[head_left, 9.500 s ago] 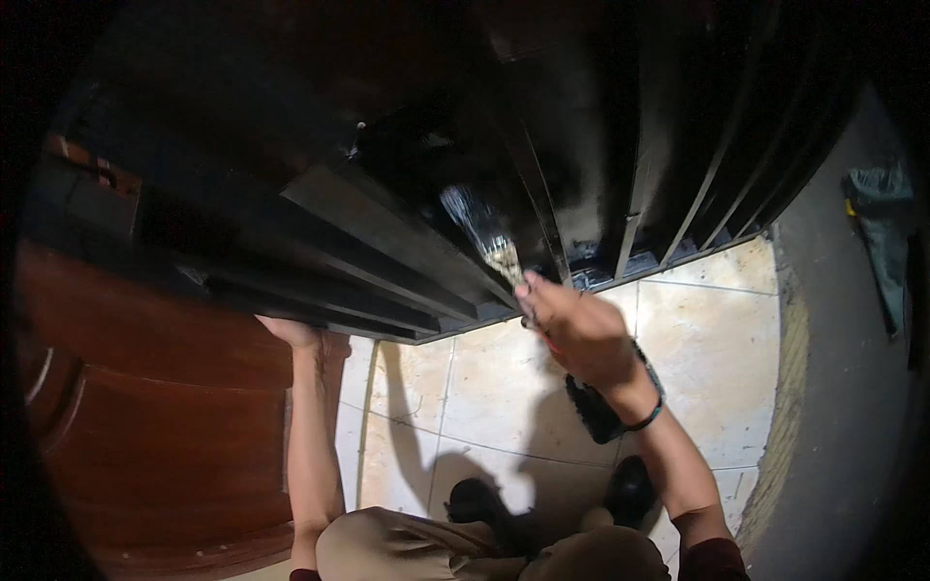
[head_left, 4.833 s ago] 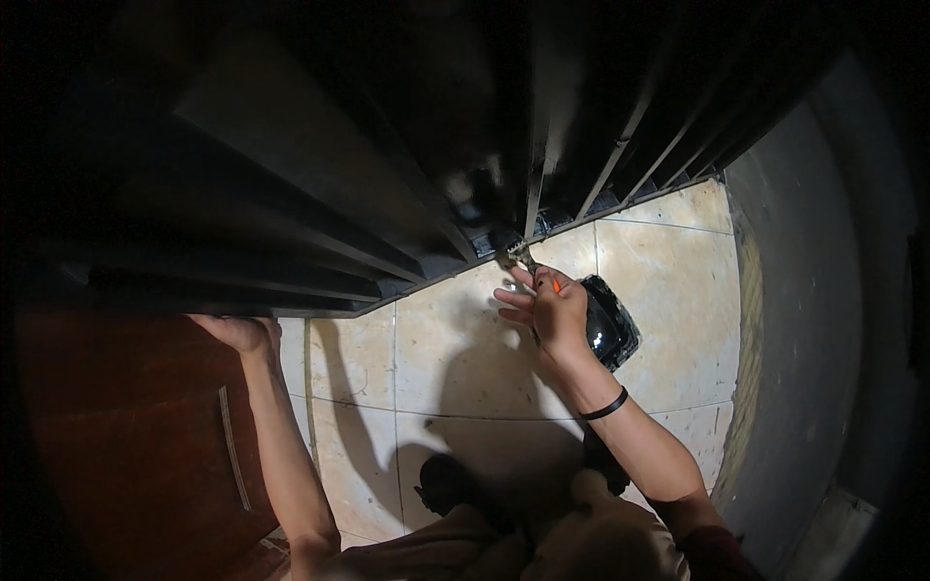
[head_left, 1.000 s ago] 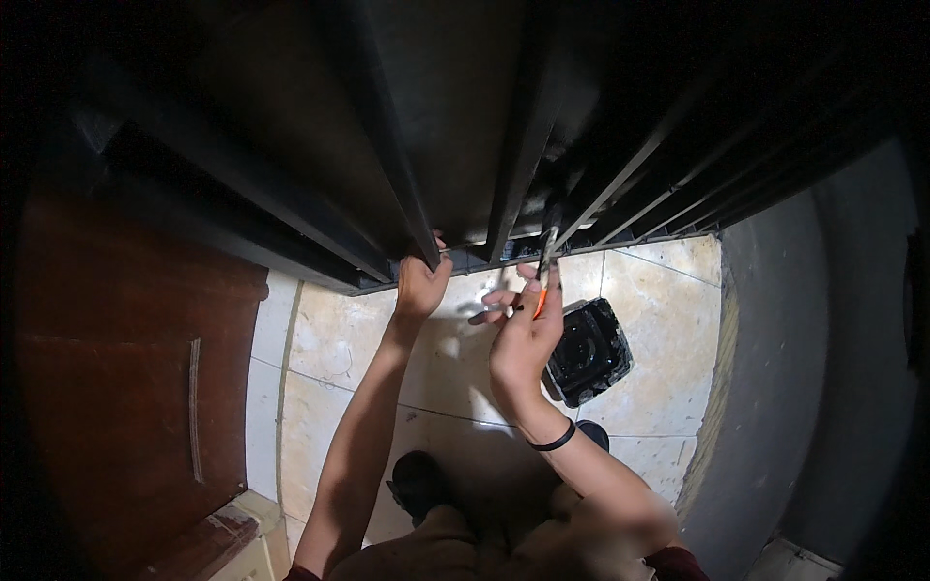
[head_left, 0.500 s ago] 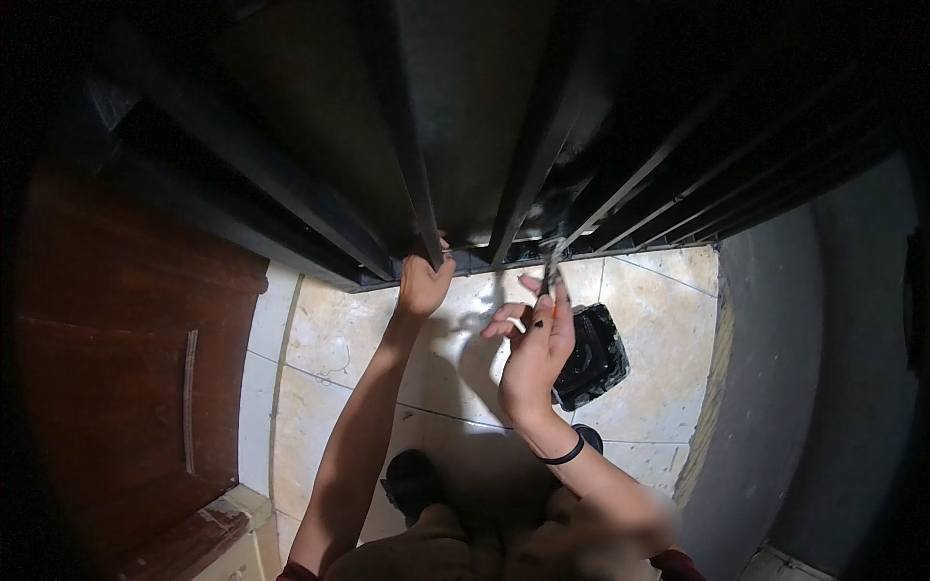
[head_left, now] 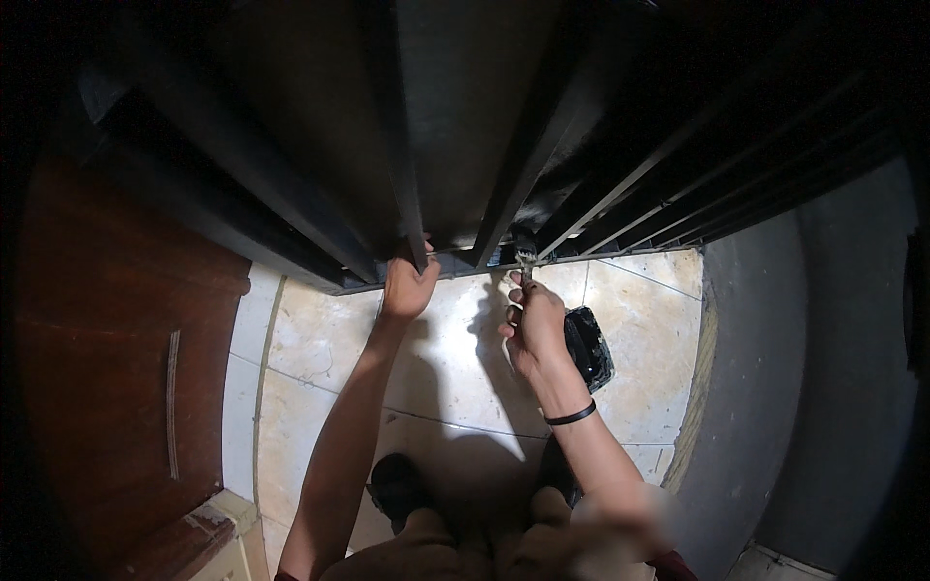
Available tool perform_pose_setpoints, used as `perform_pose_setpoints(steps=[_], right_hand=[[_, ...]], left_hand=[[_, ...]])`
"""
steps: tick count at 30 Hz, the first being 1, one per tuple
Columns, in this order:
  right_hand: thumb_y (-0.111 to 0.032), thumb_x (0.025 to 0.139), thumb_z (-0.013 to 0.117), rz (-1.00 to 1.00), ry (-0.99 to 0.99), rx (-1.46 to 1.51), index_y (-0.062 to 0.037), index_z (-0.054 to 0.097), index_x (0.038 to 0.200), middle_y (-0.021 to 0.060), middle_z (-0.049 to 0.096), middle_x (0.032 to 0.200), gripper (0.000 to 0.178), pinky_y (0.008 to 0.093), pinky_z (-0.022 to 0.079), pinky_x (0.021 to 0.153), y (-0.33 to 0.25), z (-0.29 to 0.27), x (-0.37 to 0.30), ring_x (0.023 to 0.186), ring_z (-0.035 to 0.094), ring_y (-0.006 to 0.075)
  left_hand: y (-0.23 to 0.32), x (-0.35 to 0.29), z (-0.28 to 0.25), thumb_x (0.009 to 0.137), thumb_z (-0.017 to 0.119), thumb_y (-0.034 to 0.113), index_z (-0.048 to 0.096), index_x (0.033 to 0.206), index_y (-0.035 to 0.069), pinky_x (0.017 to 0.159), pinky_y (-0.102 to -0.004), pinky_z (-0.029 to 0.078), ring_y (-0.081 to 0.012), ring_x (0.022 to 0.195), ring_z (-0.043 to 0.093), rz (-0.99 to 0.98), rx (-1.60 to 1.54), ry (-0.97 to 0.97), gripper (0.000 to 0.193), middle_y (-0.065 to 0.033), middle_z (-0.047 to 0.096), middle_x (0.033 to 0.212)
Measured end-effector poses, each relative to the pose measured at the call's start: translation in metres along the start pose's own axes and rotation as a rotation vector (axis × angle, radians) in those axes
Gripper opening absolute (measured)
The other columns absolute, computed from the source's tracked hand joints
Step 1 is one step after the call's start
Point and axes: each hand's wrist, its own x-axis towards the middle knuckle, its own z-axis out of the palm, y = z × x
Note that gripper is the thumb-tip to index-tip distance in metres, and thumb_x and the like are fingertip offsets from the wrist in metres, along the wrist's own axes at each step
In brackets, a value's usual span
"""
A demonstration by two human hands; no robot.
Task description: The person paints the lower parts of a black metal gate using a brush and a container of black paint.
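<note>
Dark vertical bars of a metal gate (head_left: 504,165) rise before me from a low bottom rail (head_left: 368,286). My left hand (head_left: 409,289) is closed around the foot of one bar (head_left: 405,184). In my right hand (head_left: 540,324) is a paintbrush (head_left: 525,248), its handle between thumb and fingers. The dark bristles are at the rail, between two bars to the right of my left hand; shadow hides whether they touch. Wet-looking black patches show around there. A black tray (head_left: 603,353) with shiny black contents lies on the floor, partly behind my right hand.
Light floor tiles (head_left: 320,339) with dark specks lie below. A brown wooden door (head_left: 107,358) stands at the left, a grey wall (head_left: 751,358) at the right. My dark shoes (head_left: 397,484) are close to the gate.
My right hand has turned and brought the paintbrush slightly left, with the bristles now up at the rail. My left hand keeps its hold on the bar. The view has shifted a little.
</note>
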Motion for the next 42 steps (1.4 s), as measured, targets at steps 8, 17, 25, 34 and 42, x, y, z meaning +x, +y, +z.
perform_pose_setpoints(steps=[8, 17, 25, 34, 42], right_hand=[[-0.019, 0.108, 0.040, -0.391, -0.064, -0.185, -0.0023, 0.060, 0.124, -0.0080, 0.043, 0.068, 0.030, 0.0206, 0.030, 0.047, -0.042, 0.011, -0.061, 0.052, 0.036, 0.0020], [-0.016, 0.106, 0.045, -0.324, 0.090, -0.406, 0.0056, 0.066, 0.110, 0.0029, 0.061, 0.078, 0.030, 0.0266, 0.043, 0.066, 0.065, -0.034, 0.027, 0.070, 0.050, 0.0091], [-0.022, 0.109, 0.043, -0.412, -0.030, -0.277, 0.0011, 0.065, 0.117, -0.0068, 0.043, 0.064, 0.033, 0.0198, 0.031, 0.049, -0.036, 0.003, -0.059, 0.054, 0.038, 0.0007], [-0.032, 0.111, 0.042, -0.267, 0.056, -0.308, -0.0030, 0.066, 0.101, -0.0102, 0.036, 0.059, 0.039, 0.0230, 0.019, 0.041, 0.003, -0.041, -0.045, 0.045, 0.026, 0.0015], [-0.026, 0.106, 0.055, 0.005, 0.066, -0.190, -0.0094, 0.056, 0.101, -0.0072, 0.042, 0.063, 0.017, 0.0230, 0.029, 0.040, 0.011, -0.027, -0.032, 0.047, 0.032, 0.0035]], left_hand=[[-0.009, -0.002, -0.006, 0.086, 0.067, 0.008, 0.062, 0.111, 0.002, 0.091, -0.0460, 0.048, -0.0405, 0.103, 0.063, 0.049, 0.008, -0.008, 0.026, -0.0214, 0.067, 0.111], [0.004, 0.001, 0.001, 0.087, 0.064, 0.006, 0.060, 0.110, 0.001, 0.088, -0.0447, 0.049, -0.0412, 0.100, 0.064, 0.052, -0.060, -0.012, 0.023, -0.0211, 0.066, 0.112], [-0.003, -0.004, -0.002, 0.087, 0.064, 0.007, 0.062, 0.109, 0.001, 0.092, -0.0446, 0.047, -0.0404, 0.104, 0.063, 0.067, -0.028, 0.014, 0.023, -0.0204, 0.067, 0.114], [-0.004, -0.001, 0.000, 0.086, 0.065, 0.008, 0.063, 0.106, 0.001, 0.096, -0.0443, 0.046, -0.0416, 0.107, 0.063, 0.002, -0.022, -0.002, 0.021, -0.0218, 0.068, 0.113], [-0.001, -0.002, -0.001, 0.088, 0.065, 0.008, 0.063, 0.106, 0.001, 0.092, -0.0434, 0.047, -0.0386, 0.103, 0.063, 0.028, -0.037, 0.007, 0.020, -0.0203, 0.066, 0.108]])
